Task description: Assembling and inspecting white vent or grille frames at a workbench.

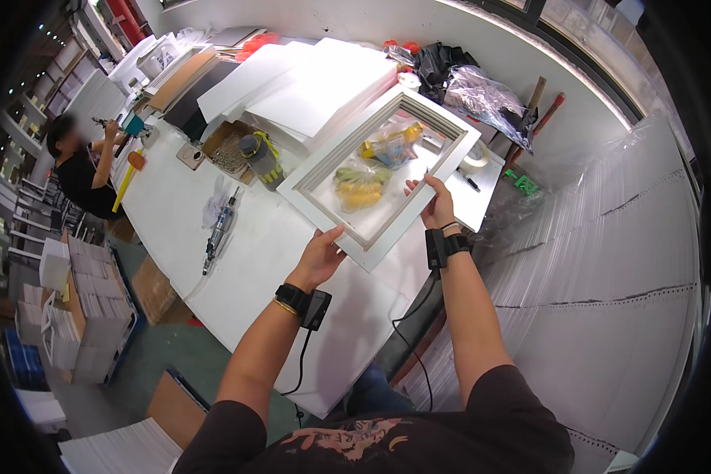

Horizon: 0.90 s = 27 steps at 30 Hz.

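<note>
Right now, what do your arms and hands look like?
Left hand and right hand are bare; the sleeves are short and dark. Each wrist has a black strap, box and cable; the left adds a gold-coloured bangle, the right a thin bracelet.

Frame [399, 229]: white outer face, greyish inner moulding in stepped bands
Tabletop [158, 213]: white
Bagged produce [359, 188]: yellow and green, through clear film
Flask [262, 164]: dark grey, bright yellow strap
Hammer [124, 187]: yellow handle, orange head
Shirt [347, 442]: dark charcoal, pinkish-orange chest print
Floor [146, 363]: muted green
</note>
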Each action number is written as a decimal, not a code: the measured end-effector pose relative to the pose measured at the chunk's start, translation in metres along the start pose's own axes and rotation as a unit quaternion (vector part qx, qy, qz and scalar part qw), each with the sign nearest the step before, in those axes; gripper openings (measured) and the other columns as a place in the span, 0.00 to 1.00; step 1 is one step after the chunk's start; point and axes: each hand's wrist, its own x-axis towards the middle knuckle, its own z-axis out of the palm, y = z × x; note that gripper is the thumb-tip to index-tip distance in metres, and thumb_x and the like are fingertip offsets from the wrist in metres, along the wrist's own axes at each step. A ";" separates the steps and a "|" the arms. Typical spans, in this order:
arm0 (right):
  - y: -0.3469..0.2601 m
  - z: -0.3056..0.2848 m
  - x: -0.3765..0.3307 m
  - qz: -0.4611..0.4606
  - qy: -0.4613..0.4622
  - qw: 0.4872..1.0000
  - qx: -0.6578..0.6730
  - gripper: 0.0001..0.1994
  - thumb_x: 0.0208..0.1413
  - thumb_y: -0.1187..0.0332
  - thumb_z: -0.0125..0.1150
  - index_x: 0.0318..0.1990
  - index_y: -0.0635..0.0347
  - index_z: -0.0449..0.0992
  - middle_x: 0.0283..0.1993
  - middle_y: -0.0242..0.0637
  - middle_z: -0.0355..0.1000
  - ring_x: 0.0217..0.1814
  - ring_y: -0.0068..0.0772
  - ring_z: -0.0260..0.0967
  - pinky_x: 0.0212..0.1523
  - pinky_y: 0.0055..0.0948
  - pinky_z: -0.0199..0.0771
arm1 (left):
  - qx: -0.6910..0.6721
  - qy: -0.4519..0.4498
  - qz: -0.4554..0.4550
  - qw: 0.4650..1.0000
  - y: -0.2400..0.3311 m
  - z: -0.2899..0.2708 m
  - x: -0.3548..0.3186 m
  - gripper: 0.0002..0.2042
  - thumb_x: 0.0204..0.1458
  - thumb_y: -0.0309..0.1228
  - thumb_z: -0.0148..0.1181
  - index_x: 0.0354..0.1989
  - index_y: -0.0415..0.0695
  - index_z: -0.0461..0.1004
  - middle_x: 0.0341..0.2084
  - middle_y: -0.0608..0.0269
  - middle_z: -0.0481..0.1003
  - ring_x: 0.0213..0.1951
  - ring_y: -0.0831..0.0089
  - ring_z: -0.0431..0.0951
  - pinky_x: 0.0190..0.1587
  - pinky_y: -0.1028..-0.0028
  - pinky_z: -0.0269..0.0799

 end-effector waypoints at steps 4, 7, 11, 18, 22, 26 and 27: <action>0.012 -0.008 0.032 0.014 -0.002 1.000 0.011 0.13 0.47 0.68 0.58 0.38 0.64 0.65 0.35 0.43 0.68 0.43 0.43 0.71 0.46 0.42 0.74 | -0.038 -0.004 -0.016 0.999 0.001 -0.014 0.029 0.28 0.47 0.30 0.61 0.53 0.47 0.51 0.50 0.62 0.62 0.54 0.66 0.61 0.57 0.61 0.55; 0.018 -0.007 0.042 0.020 0.003 1.000 0.012 0.12 0.47 0.69 0.58 0.37 0.65 0.66 0.34 0.43 0.68 0.42 0.43 0.71 0.44 0.41 0.75 | -0.041 0.026 -0.014 0.999 0.002 -0.018 0.040 0.26 0.47 0.30 0.61 0.51 0.48 0.53 0.49 0.62 0.62 0.53 0.66 0.62 0.57 0.61 0.54; 0.021 -0.006 0.053 0.026 0.002 1.000 -0.002 0.13 0.47 0.69 0.58 0.37 0.65 0.65 0.33 0.42 0.68 0.43 0.43 0.71 0.44 0.41 0.75 | -0.037 0.039 -0.012 0.999 -0.001 -0.025 0.049 0.25 0.47 0.30 0.61 0.50 0.48 0.54 0.48 0.64 0.63 0.51 0.68 0.63 0.56 0.62 0.56; 0.024 -0.008 0.067 0.029 0.024 0.999 0.008 0.14 0.47 0.68 0.58 0.38 0.64 0.64 0.36 0.44 0.67 0.42 0.42 0.71 0.43 0.40 0.75 | -0.032 0.065 -0.005 0.997 0.000 -0.023 0.060 0.19 0.50 0.33 0.58 0.49 0.49 0.61 0.47 0.67 0.67 0.49 0.70 0.65 0.55 0.65 0.59; 0.036 -0.014 0.074 0.039 0.041 0.998 0.000 0.15 0.46 0.68 0.59 0.40 0.64 0.64 0.34 0.45 0.68 0.38 0.41 0.72 0.39 0.40 0.76 | -0.043 0.070 -0.022 0.996 -0.002 -0.031 0.066 0.22 0.47 0.31 0.61 0.48 0.48 0.57 0.44 0.66 0.66 0.47 0.71 0.65 0.53 0.66 0.59; 0.045 -0.013 0.081 0.052 0.040 0.998 -0.008 0.17 0.47 0.65 0.60 0.42 0.63 0.64 0.30 0.46 0.71 0.30 0.39 0.71 0.34 0.35 0.75 | -0.048 0.086 -0.029 0.995 -0.005 -0.039 0.069 0.20 0.49 0.34 0.60 0.48 0.48 0.61 0.44 0.66 0.67 0.47 0.70 0.66 0.54 0.66 0.59; 0.045 -0.016 0.086 0.053 0.035 0.998 -0.013 0.18 0.47 0.64 0.60 0.42 0.62 0.64 0.31 0.46 0.71 0.29 0.38 0.71 0.33 0.34 0.75 | -0.037 0.098 -0.028 0.994 -0.006 -0.038 0.071 0.17 0.50 0.35 0.59 0.47 0.48 0.65 0.44 0.66 0.68 0.49 0.70 0.66 0.55 0.66 0.59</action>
